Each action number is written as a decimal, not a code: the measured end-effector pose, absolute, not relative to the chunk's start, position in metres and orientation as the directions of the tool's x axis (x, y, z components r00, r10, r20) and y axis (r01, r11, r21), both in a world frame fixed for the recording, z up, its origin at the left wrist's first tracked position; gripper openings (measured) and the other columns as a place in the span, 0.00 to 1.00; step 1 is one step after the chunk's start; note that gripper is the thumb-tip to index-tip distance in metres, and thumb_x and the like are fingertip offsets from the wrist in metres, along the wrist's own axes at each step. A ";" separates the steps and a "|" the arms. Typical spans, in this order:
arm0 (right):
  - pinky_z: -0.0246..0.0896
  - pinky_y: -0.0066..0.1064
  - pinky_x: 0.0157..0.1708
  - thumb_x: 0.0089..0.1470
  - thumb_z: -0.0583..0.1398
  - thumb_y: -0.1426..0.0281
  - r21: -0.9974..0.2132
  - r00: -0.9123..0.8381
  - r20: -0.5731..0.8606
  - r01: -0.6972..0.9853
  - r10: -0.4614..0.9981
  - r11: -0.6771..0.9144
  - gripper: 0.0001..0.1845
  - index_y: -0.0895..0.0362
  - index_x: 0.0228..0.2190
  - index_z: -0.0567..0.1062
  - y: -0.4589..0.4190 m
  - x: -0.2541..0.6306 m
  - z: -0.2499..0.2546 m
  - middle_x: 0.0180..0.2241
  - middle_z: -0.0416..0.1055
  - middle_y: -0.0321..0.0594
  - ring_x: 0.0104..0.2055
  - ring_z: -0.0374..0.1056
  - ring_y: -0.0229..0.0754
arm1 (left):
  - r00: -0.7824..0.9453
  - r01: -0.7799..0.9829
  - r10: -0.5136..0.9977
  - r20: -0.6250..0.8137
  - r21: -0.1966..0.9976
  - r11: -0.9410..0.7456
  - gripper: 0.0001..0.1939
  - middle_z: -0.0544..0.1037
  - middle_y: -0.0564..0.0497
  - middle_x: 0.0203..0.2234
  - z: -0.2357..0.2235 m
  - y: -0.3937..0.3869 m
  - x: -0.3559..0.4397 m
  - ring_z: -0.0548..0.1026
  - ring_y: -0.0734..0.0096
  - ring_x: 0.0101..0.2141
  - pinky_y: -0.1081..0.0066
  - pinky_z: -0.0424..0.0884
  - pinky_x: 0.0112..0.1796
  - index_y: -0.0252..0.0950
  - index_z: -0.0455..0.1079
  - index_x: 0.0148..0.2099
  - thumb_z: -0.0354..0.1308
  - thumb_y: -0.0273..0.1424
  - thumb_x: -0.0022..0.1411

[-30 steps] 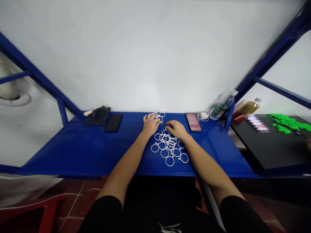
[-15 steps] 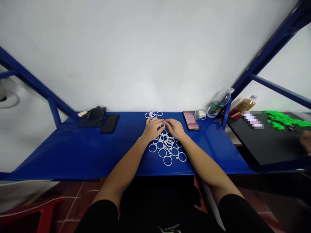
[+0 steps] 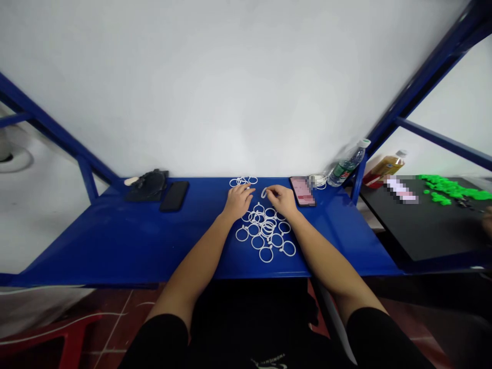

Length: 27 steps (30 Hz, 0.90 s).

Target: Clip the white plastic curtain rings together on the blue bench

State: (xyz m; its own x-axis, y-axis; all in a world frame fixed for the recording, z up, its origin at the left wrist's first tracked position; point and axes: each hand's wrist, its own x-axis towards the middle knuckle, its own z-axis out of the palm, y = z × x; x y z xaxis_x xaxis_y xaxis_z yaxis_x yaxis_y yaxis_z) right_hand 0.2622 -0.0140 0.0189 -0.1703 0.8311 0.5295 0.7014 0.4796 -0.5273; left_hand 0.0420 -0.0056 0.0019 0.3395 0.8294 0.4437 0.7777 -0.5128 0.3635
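Note:
Several white plastic rings [image 3: 266, 231] lie in a loose heap on the blue table [image 3: 126, 236], between my two forearms. My right hand [image 3: 282, 199] pinches one white ring [image 3: 264, 192] and holds it upright just above the heap. My left hand [image 3: 238, 200] rests beside it with its fingers lying fairly flat and reaching toward a smaller cluster of rings [image 3: 242, 181] near the wall. Nothing shows in the left hand.
A black phone [image 3: 174, 195] and a dark pouch [image 3: 147, 184] lie at the back left. A pink phone [image 3: 302, 191] and a water bottle [image 3: 348, 164] sit at the back right. A black table [image 3: 418, 225] with green parts [image 3: 449, 187] stands to the right.
My hands met over the heap, then parted. My right hand now holds one ring lifted, and my left hand has shifted slightly left.

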 end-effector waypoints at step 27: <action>0.65 0.36 0.45 0.69 0.54 0.63 -0.501 -0.249 0.494 0.701 0.833 0.507 0.14 0.54 0.38 0.78 -0.019 0.268 0.031 0.36 0.78 0.43 0.41 0.73 0.47 | 0.245 0.764 0.799 0.549 0.398 -0.507 0.15 0.84 0.49 0.45 0.007 -0.008 0.039 0.78 0.62 0.49 0.58 0.67 0.56 0.41 0.79 0.46 0.50 0.31 0.75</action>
State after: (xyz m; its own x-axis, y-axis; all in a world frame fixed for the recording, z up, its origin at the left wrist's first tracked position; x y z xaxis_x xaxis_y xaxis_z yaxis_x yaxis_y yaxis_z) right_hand 0.2681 -0.0188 0.0314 -0.2493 0.8327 0.4945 0.7013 0.5074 -0.5008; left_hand 0.0386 -0.0079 0.0070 0.2446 0.7990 0.5493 0.7644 -0.5075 0.3977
